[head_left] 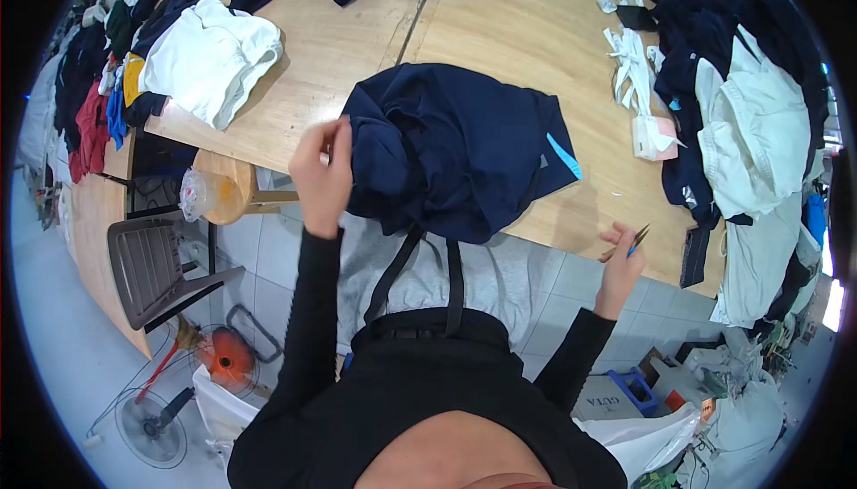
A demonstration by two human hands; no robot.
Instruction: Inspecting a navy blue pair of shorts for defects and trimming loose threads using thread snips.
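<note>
Navy garment: it lies bunched on the wooden table [500, 38], close to the edge on the person's side; call it the navy garment [464, 154], with deep folds toward its left and a flatter stretch toward its right
Light blue strip: a narrow light blue strip [564, 157] shows along the garment's right end
Left hand: the left hand [323, 177] is at the garment's left edge, fingers curled and thumb drawn in against them; it seems to pinch a little of the cloth, though the fingertips are too small here to show how much
Right hand: the right hand [620, 261] is off the garment, to its lower right near the table edge, its fingers closed around a small pointed tool
Pointed tool: the small pointed tool [640, 239] has a touch of blue, and its tip points up and away from the person, well apart from the cloth
Left of the table: a folded white garment [214, 59] lies near the corner
Right of the table: a tissue box [654, 138] stands just beside white strips of cloth [630, 70], with another white garment [754, 128] beyond
</note>
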